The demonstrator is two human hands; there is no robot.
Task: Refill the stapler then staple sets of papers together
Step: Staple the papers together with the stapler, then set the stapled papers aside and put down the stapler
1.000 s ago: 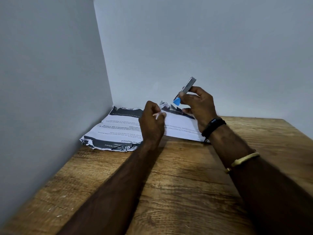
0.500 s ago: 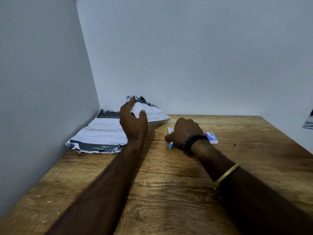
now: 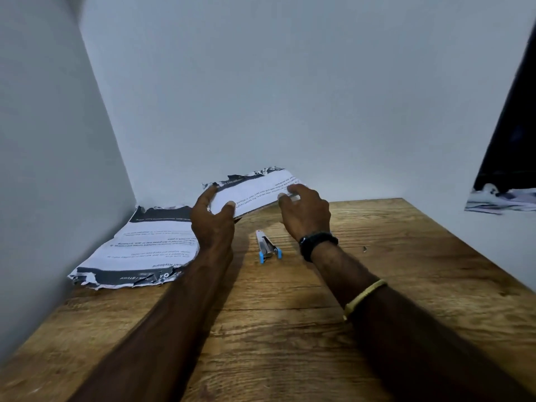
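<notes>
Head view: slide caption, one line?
Left hand and right hand hold a paper set above the table; stapler lies on it.

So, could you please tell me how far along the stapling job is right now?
Done: unclear. The stapler lies on the table with no hand on it, and whether it has been refilled cannot be told. In hand: the left hand and right hand hold a set of sheets lifted off the wood. Left: stapling that set, then the pile by the wall.

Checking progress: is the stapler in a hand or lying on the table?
Lying down: the stapler rests on the table, untouched; left hand and right hand hold the paper set.
</notes>
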